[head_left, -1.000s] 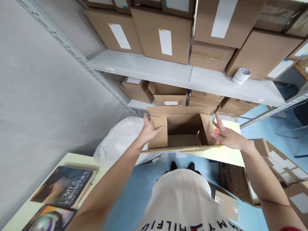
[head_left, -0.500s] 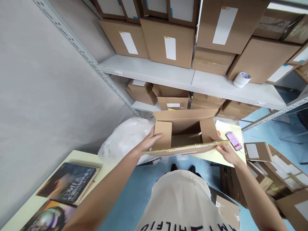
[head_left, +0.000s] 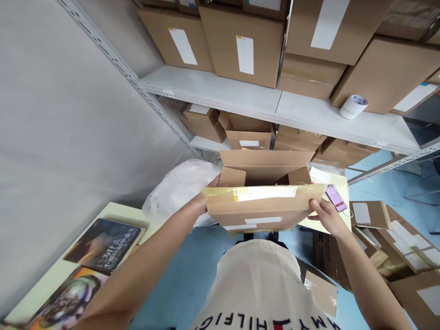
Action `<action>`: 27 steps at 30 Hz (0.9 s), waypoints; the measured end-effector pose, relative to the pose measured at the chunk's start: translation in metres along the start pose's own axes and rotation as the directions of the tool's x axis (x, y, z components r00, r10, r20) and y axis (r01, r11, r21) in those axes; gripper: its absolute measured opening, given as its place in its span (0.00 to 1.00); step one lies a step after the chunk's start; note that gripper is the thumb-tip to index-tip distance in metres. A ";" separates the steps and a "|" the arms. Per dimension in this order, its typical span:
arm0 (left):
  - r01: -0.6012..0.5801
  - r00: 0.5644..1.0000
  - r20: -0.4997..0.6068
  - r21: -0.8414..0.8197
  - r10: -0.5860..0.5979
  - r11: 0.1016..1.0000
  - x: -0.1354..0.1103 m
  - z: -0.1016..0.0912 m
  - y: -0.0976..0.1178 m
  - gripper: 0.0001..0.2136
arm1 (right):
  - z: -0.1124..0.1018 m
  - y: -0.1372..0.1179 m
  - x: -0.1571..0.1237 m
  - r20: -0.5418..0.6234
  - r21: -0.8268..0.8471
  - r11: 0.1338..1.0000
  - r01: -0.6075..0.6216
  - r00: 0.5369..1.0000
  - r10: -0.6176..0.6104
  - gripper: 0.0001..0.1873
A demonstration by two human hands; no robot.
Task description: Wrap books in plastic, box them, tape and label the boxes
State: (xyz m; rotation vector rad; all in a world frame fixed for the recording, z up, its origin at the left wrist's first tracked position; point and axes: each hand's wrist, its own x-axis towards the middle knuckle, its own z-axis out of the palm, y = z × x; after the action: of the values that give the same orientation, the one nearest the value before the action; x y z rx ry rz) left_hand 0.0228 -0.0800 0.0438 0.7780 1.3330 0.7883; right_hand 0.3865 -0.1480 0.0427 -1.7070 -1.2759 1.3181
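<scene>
I hold an open brown cardboard box (head_left: 261,208) in front of my chest, tilted so its near side with white labels and clear tape faces me. My left hand (head_left: 202,201) grips the box's left end, its fingers mostly hidden behind the cardboard. At the right end, my right hand (head_left: 325,215) is closed on the lower corner. The far flap (head_left: 266,158) stands up and both side flaps lean inward. The inside of the box is hidden.
A pink phone (head_left: 336,198) lies on the pale yellow table (head_left: 342,217) by my right hand. A white plastic bag (head_left: 178,188) sits left of the box. Magazines (head_left: 103,245) lie lower left. Shelves hold labelled cartons and a tape roll (head_left: 353,106). Flattened cartons (head_left: 378,238) crowd the right floor.
The box has been lifted off the table and tipped toward me, so its labelled side now shows instead of its inside. My right hand moved from the right wall to the lower corner.
</scene>
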 end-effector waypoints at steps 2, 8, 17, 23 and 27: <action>0.116 0.992 -0.030 -0.098 -0.119 0.988 -0.004 0.001 0.000 0.20 | 0.001 0.001 -0.008 -0.012 -0.003 1.000 0.012 1.000 -0.012 0.41; 0.028 0.999 0.020 -0.048 -0.028 0.998 0.002 0.004 0.000 0.29 | 0.004 0.015 0.001 -0.043 -0.079 0.990 0.115 0.992 -0.119 0.40; -0.160 0.981 0.104 -0.024 0.162 0.987 0.023 0.010 0.003 0.49 | 0.002 0.026 0.028 -0.090 -0.059 0.988 0.146 0.985 -0.150 0.40; -0.280 0.951 0.140 -0.003 0.277 0.960 0.035 0.013 0.005 0.48 | -0.004 0.035 0.033 -0.101 -0.177 0.970 0.166 0.977 -0.186 0.40; -0.282 0.954 0.118 0.049 0.275 0.958 0.023 0.007 -0.002 0.49 | -0.006 0.043 0.024 -0.079 -0.297 0.933 0.205 0.968 -0.238 0.38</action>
State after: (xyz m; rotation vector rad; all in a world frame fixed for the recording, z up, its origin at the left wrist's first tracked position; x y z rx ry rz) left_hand 0.0315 -0.0624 0.0306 1.0631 1.1688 0.9136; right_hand 0.4067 -0.1395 -0.0018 -1.7385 -1.6012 0.9261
